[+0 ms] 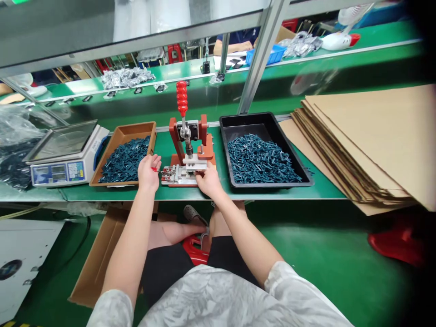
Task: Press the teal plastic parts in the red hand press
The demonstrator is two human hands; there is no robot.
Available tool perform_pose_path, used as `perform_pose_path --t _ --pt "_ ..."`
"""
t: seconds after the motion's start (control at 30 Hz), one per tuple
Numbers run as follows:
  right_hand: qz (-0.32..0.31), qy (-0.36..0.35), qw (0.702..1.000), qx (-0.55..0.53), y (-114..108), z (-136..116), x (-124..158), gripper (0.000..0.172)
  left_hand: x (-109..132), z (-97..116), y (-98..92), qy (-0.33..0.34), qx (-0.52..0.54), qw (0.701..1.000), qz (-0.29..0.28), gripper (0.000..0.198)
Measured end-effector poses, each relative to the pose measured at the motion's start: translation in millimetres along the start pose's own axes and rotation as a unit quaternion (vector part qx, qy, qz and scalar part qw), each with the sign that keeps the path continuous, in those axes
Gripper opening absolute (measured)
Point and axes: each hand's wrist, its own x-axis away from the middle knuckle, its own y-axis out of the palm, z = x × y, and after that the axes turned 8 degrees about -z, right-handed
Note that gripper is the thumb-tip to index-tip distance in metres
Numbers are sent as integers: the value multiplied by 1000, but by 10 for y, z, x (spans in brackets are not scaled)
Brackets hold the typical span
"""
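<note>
A small orange hand press (190,150) with a red-knobbed lever (181,97) stands upright on the green bench. My left hand (148,171) is left of its metal jig (177,175), fingers pinched on a small red-handled tool pointing at the jig. My right hand (207,180) rests at the jig's front right, fingers curled against it; what they hold is hidden. A brown tray (119,136) of dark teal plastic parts lies to the left, a black tray (272,125) of similar parts to the right.
A weighing scale (64,154) sits at far left beside clear bags. Stacked cardboard sheets (371,141) fill the right end. An open carton (91,268) lies on the floor by my knees. Another person's arms show behind the rear bench.
</note>
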Motion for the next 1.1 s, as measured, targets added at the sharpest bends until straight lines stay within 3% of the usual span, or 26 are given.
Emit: perform_pose_path --t 0.1,0.23,0.3,0.47,0.57,0.63,0.73,0.83,1.0,1.1 --pt "0 -6 1000 -11 -1 -5 1 24 150 10 110 37 18 998 -38 59" --pt "-2 -2 1000 -23 -14 16 11 24 433 -100 377 163 -131 974 -83 73" --pt "-7 -1 999 -35 -35 47 11 24 489 -156 450 187 -218 952 -105 77" --pt "-14 75 995 -67 -104 107 -36 22 426 -219 391 171 -289 917 -216 80" --pt "-40 113 989 -81 -132 73 -78 21 407 -218 343 136 -225 937 -228 78" --pt "-54 121 988 -81 -145 39 -95 16 383 -162 348 91 -168 961 -200 74" --pt "-63 126 986 -87 -148 22 -109 14 270 88 463 97 -118 982 -112 66" --pt "-70 123 986 -92 -135 56 -117 20 137 580 738 214 -87 971 -63 56" --pt "-89 102 987 -85 -136 121 -110 30 261 1509 1177 315 -22 936 -154 47" --pt "-100 122 985 -62 -133 163 -144 31 518 1599 1228 355 -55 918 -170 34"
